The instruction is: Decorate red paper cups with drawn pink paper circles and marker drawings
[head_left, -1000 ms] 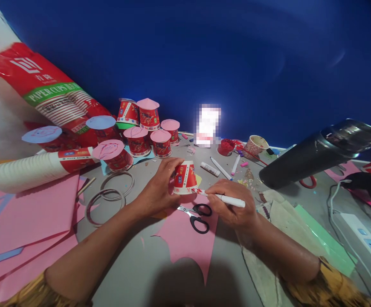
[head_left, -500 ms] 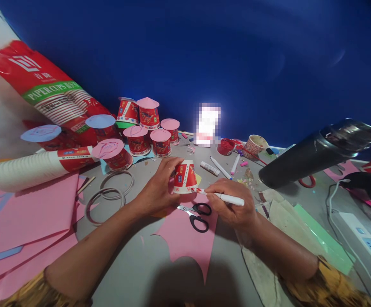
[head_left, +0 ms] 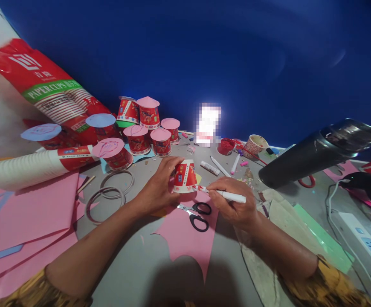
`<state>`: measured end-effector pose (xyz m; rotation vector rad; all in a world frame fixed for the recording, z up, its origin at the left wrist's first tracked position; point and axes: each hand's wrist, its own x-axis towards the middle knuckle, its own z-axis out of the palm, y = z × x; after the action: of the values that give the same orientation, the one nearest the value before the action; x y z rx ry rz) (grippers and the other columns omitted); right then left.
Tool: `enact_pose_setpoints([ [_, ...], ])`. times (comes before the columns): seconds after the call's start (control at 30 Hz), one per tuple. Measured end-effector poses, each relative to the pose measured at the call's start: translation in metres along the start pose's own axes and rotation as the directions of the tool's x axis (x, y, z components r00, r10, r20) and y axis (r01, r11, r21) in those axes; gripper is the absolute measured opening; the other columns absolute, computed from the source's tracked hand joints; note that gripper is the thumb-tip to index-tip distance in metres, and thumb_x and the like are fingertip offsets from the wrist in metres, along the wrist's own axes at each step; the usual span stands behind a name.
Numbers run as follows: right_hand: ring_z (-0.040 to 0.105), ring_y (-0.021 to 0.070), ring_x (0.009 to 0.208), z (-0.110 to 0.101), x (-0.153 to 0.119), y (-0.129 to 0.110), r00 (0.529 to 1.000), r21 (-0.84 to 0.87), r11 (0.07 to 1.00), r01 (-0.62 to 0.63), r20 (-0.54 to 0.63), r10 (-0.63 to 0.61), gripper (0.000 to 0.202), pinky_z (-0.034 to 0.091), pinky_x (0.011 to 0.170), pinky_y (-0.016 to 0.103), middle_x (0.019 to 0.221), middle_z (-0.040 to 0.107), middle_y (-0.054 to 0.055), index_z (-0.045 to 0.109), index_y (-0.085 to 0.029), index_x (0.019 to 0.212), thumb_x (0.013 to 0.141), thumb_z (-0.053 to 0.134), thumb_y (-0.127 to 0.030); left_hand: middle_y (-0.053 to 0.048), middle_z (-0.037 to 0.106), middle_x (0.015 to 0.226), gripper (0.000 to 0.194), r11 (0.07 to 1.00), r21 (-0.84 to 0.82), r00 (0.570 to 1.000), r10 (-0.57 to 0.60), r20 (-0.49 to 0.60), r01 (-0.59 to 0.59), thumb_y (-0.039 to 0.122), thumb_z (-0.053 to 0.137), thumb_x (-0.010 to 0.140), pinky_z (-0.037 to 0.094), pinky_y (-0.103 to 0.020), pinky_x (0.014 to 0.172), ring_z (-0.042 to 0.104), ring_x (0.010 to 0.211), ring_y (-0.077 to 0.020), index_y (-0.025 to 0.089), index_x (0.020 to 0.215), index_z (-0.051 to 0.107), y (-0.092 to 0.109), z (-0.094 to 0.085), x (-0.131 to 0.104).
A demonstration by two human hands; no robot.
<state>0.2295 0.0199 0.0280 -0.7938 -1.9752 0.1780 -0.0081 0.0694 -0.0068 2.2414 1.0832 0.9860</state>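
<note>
My left hand (head_left: pixel 161 185) is closed around a red and white paper cup (head_left: pixel 185 175), which is upside down with its rim at the bottom. In my right hand (head_left: pixel 235 200) is a white marker (head_left: pixel 233 196), held like a pen. Its red tip meets the white band near the cup's rim, where small red flower-like marks show. Below the cup lie black-handled scissors (head_left: pixel 198 215), resting on a cut piece of pink paper (head_left: pixel 185 243). My left fingertips behind the cup are partly hidden.
Several upturned cups with paper tops, one a pink-topped cup (head_left: pixel 113 155), stand at the back left beside a stack of paper cups (head_left: pixel 28 170). Two tape rings (head_left: pixel 105 204) lie left of my forearm. A dark thermos (head_left: pixel 313 153) and a power strip (head_left: pixel 364 243) are at right.
My right hand has shifted slightly right with the marker, its tip still at the cup's lower edge. The cup and my left hand have hardly moved.
</note>
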Motion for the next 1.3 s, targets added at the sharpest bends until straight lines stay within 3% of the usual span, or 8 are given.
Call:
enact_pose_setpoints([
  [0.3,0.069,0.0161,0.064,0.0021,-0.0006,-0.0003,0.999,0.032,0.999,0.032,0.034,-0.033,0.015,0.051,0.062,0.028,0.073,0.075,0.004,0.069,-0.020,0.088,0.098,0.059,-0.015,-0.011,0.052,0.144,0.084,0.999,-0.033,1.000,0.001,-0.018,-0.001,0.037,0.089,0.074,0.043,-0.056,0.119,0.050,0.139,-0.0324,0.032,0.145,0.045,0.0005,0.0007,0.0003],
  [0.67,0.070,0.0161,0.063,0.0008,0.0000,-0.0027,0.999,0.029,0.999,-0.028,0.016,0.027,0.017,0.052,0.061,0.028,0.071,0.075,0.003,0.068,-0.021,0.085,0.098,0.059,-0.016,-0.011,0.052,0.139,0.082,1.000,0.015,0.999,0.026,-0.034,-0.026,0.032,0.088,0.074,0.045,-0.055,0.118,0.052,0.135,-0.0317,0.030,0.144,0.045,0.0021,0.0006,0.0002],
  [1.07,0.070,0.0168,0.067,0.0060,-0.0019,-0.0034,0.999,0.051,0.998,0.024,0.032,-0.026,0.012,0.053,0.064,0.029,0.076,0.077,0.004,0.070,-0.020,0.093,0.098,0.061,-0.015,-0.012,0.051,0.142,0.083,1.000,-0.016,0.999,-0.027,-0.017,0.027,0.040,0.088,0.074,0.040,-0.058,0.120,0.049,0.137,-0.0356,0.028,0.145,0.047,0.0027,0.0019,-0.0011],
  [1.3,0.068,0.0159,0.062,0.0036,0.0003,-0.0053,0.999,0.029,1.000,-0.006,0.035,0.005,0.017,0.051,0.061,0.028,0.071,0.075,0.002,0.070,-0.021,0.086,0.098,0.059,-0.017,-0.013,0.050,0.140,0.085,0.999,-0.036,0.999,-0.029,-0.013,0.029,0.042,0.090,0.072,0.042,-0.056,0.119,0.050,0.137,-0.0354,0.027,0.144,0.047,0.0043,0.0008,-0.0007],
])
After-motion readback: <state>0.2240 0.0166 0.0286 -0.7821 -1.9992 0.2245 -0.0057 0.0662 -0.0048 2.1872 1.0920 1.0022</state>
